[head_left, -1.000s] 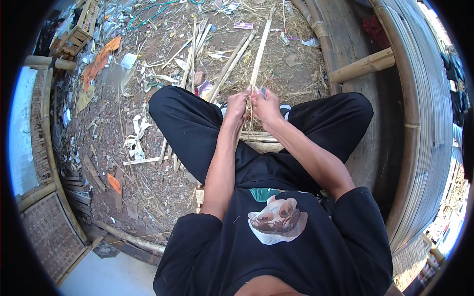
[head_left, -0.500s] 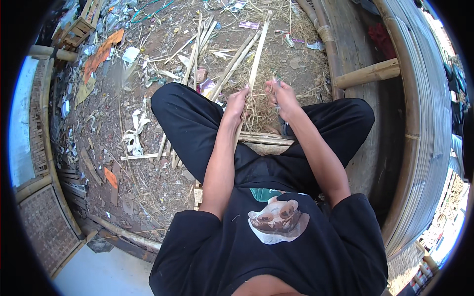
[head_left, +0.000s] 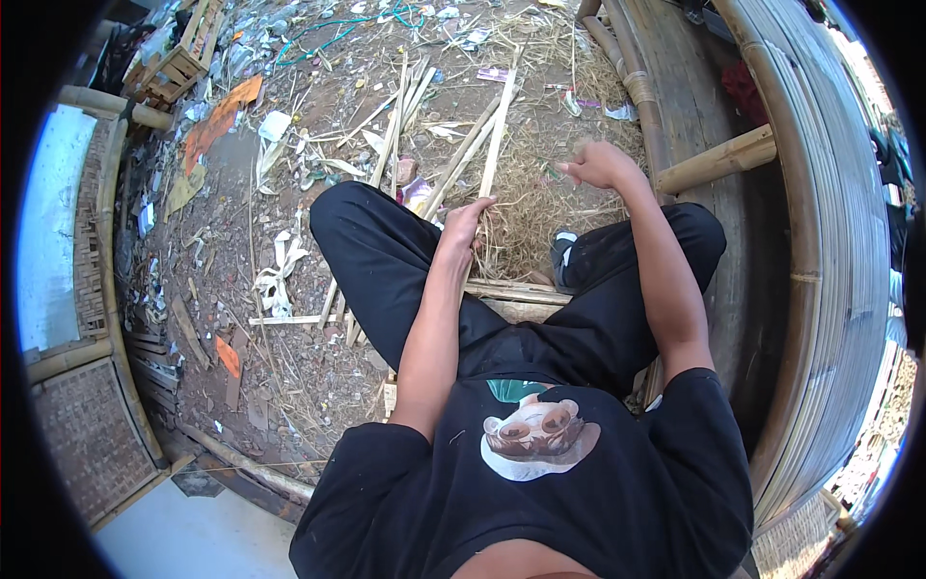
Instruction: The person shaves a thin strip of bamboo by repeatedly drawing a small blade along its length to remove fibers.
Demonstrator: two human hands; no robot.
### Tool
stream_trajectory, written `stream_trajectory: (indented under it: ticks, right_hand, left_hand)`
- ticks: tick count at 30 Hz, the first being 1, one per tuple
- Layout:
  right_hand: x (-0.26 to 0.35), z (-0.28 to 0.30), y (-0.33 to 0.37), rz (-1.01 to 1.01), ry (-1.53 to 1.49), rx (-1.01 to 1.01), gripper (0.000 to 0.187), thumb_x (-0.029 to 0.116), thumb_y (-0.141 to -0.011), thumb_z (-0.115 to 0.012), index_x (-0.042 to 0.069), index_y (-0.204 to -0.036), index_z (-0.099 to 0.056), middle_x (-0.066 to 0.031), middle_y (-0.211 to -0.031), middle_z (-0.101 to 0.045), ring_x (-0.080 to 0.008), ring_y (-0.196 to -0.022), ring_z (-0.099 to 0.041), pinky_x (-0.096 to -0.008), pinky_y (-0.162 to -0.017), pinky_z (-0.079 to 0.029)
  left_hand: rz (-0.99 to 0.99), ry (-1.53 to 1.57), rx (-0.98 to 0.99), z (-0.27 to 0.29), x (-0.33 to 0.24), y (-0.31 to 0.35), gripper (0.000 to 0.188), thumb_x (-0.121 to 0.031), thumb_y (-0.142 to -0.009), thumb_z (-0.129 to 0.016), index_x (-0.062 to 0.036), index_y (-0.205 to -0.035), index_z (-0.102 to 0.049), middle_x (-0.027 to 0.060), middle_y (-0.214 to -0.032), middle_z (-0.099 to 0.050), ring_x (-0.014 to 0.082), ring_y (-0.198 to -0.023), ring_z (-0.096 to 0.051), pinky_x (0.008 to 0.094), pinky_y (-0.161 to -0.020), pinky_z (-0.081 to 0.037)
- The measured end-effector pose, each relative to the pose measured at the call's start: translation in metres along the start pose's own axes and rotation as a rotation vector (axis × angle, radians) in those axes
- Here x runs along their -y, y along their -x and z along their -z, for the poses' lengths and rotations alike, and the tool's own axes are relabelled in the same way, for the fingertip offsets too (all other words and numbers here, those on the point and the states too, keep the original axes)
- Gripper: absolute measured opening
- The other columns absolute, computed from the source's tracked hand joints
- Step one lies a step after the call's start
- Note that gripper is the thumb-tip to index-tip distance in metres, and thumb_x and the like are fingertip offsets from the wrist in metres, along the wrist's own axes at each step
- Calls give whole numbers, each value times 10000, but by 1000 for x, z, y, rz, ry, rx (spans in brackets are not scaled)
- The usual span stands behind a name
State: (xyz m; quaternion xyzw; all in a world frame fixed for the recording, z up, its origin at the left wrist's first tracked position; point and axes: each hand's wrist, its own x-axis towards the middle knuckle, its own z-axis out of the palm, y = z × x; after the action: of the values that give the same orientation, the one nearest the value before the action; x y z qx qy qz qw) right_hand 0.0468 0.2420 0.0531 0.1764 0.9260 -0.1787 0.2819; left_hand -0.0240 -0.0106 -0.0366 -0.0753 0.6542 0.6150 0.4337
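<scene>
My left hand is closed around a long, pale bamboo strip. The strip slants away from me over the ground, and its near end passes under my wrist between my legs. Off to the right, over a heap of dry shavings, my right hand is raised apart from the strip. Its fingers are curled and partly smeared; what they hold, if anything, I cannot make out. Just left of the held strip, more bamboo strips lie on the ground.
A low bamboo seat edge lies between my legs. To the right stands a bamboo-framed bench. Litter covers the ground, with an orange sheet at the left and a wooden crate at far left. A woven panel stands at the left.
My right hand has moved right, away from the bamboo strip and the left hand. The left hand keeps its grip on the strip and sits slightly lower in view.
</scene>
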Motion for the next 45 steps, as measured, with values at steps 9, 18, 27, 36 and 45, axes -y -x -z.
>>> stream_trajectory:
  ticks: [9,18,27,36,45]
  right_hand:
    - [5,-24,-43,180,-533,-378,300,176,-867,-577,53,-1135,-632,-190,-908,-677,-299,-850,-662,-406,-768,-505]
    - [16,48,-37,184,-997,-516,382,109,-885,-582,46,-1260,-553,-37,-754,-626,-69,-558,-529,-238,-508,-441]
    - [35,33,-59,187,-1363,-512,277,259,-852,-684,1,-946,-645,-27,-769,-649,-68,-580,-545,-221,-462,-405]
    - [22,39,-59,-127,-658,-594,405,348,-941,-504,-34,-938,-636,-55,-713,-603,-222,-684,-576,-415,-698,-432]
    - [3,47,-64,161,-1230,-419,308,143,-950,-529,64,-1241,-590,51,-793,-493,-41,-662,-425,-201,-608,-393]
  left_hand:
    - [-85,-6,162,-6,-29,36,177,-187,-866,-605,-29,-806,-660,-13,-584,-560,47,-387,-434,197,-363,-304]
    - [-267,-275,143,-7,-43,52,237,-232,-881,-621,1,-848,-644,-3,-650,-565,52,-497,-499,210,-448,-402]
    - [-230,-275,331,-19,-60,66,298,-243,-895,-606,-8,-1080,-604,43,-762,-631,72,-564,-547,223,-539,-434]
    - [-152,-157,425,-9,-54,46,275,-298,-979,-483,-32,-979,-555,7,-531,-498,95,-405,-493,231,-405,-437]
    - [-142,-271,339,-10,-54,61,307,-284,-988,-462,3,-1068,-538,25,-598,-507,113,-426,-504,243,-430,-447]
